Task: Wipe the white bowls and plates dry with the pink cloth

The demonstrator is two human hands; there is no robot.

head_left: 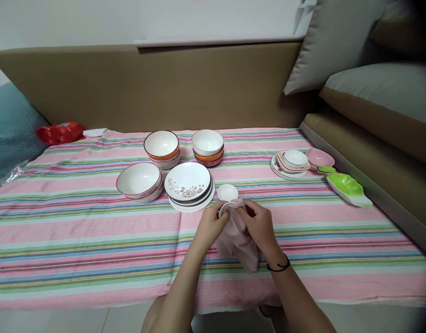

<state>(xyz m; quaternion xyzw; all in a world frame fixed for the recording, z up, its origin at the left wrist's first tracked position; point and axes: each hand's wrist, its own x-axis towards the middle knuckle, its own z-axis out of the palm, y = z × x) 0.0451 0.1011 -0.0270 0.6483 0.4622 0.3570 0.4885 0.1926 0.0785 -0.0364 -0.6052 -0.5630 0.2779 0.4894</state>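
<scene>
My left hand grips the rim of a small white dish, held on edge just above the striped tablecloth. My right hand, with a black band at the wrist, presses a pale pink cloth against that dish. The cloth hangs down between both hands and hides most of the dish. Another small white dish sits on the table just beyond my hands.
A stack of plates with a flower pattern and a red-rimmed white bowl lie left of centre. Two bowl stacks stand behind. Small saucers, pink dish and green leaf dish sit right. Sofa behind.
</scene>
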